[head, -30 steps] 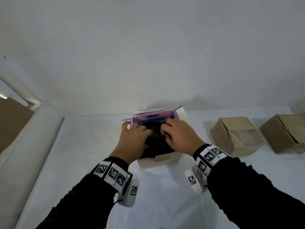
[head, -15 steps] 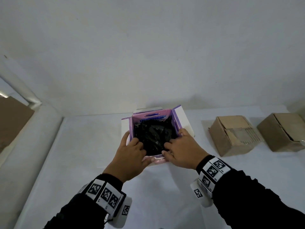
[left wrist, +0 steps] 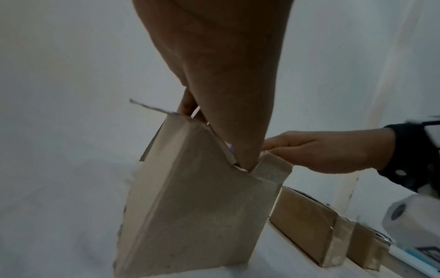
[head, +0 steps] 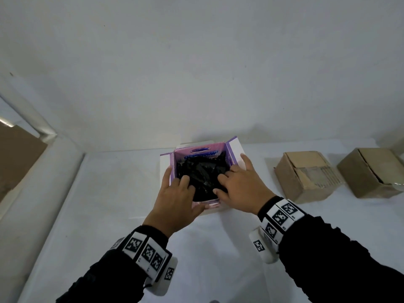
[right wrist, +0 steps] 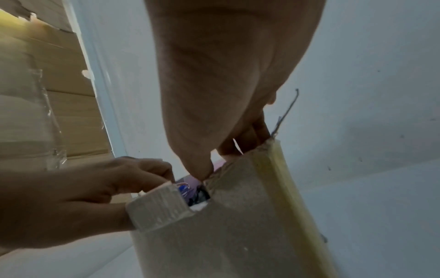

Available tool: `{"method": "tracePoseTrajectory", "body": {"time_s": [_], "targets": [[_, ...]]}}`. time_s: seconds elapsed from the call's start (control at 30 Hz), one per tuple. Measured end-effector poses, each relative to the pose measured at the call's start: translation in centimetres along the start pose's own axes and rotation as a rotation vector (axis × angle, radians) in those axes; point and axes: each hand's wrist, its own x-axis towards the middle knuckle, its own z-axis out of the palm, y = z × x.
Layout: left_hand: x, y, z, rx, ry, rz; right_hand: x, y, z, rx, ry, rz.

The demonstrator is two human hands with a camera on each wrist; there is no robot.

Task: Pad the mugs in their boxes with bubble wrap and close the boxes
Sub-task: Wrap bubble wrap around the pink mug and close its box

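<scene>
An open mug box (head: 235, 149) with a purple lining stands on the white table (head: 109, 215). It is filled to the top with black bubble wrap (head: 201, 171), and the mug is hidden under it. My left hand (head: 175, 197) is at the box's near left corner, fingers bent onto the wrap, thumb pinching the near flap tab (right wrist: 157, 205). My right hand (head: 242, 184) lies over the near right corner. Its fingers rest on the wrap, one straight finger lies on the right flap, and its thumb (right wrist: 202, 131) is tucked inside the near wall.
Two brown cardboard boxes (head: 306, 176) (head: 371, 171) sit on the table to the right, their flaps loosely folded. A white wall stands close behind the table. Flat cardboard (head: 17, 154) leans beyond the table's left edge.
Both hands came out from deep in the box to its near edge. They have since moved slightly forward, with fingers back on the wrap and the right hand spread onto the right flap.
</scene>
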Motion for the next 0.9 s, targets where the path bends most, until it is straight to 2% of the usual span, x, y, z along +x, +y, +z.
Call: {"method": "tracePoseTrajectory", "body": {"time_s": [0.13, 0.17, 0.3, 0.33, 0.37, 0.43, 0.5, 0.57, 0.67, 0.73, 0.83, 0.9], "targets": [[0.3, 0.5, -0.2, 0.000, 0.047, 0.035, -0.3, -0.2, 0.5, -0.017, -0.143, -0.009], [0.8, 0.6, -0.8, -0.008, -0.002, 0.041, -0.1, -0.4, 0.2, -0.017, -0.176, -0.006], [3.3, 0.1, -2.3, -0.092, -0.361, -0.016, 0.9, -0.6, -1.1, 0.082, -0.351, 0.041], [3.9, -0.2, -2.9, -0.155, -0.449, -0.037, 1.2, -0.4, -1.4, 0.140, -0.330, 0.062], [4.4, -0.7, -3.1, -0.178, -0.481, -0.034, 1.4, -0.2, -1.7, 0.181, -0.275, 0.078], [4.8, -2.0, -2.8, -0.070, -0.390, 0.009, 2.0, 0.2, -1.7, 0.171, -0.112, 0.092], [4.7, -2.8, -2.4, 0.073, -0.313, 0.039, 2.2, 0.6, -1.1, 0.101, -0.045, 0.082], [4.5, -3.0, -1.4, 0.114, -0.335, 0.038, 2.2, 0.7, -0.3, 0.082, -0.124, 0.064], [4.8, -2.9, -1.5, 0.043, -0.374, 0.031, 2.7, 0.8, 0.0, 0.124, -0.238, 0.070], [5.7, -3.5, -2.3, -0.012, -0.365, 0.028, 3.5, 0.6, -0.8, 0.128, -0.175, 0.082], [7.4, -4.3, -3.3, -0.034, -0.247, -0.022, 5.7, -0.1, -1.6, 0.173, -0.056, 0.176], [8.2, -4.4, -2.6, -0.025, -0.245, -0.052, 7.1, -0.4, -1.2, 0.166, -0.093, 0.204]]}}
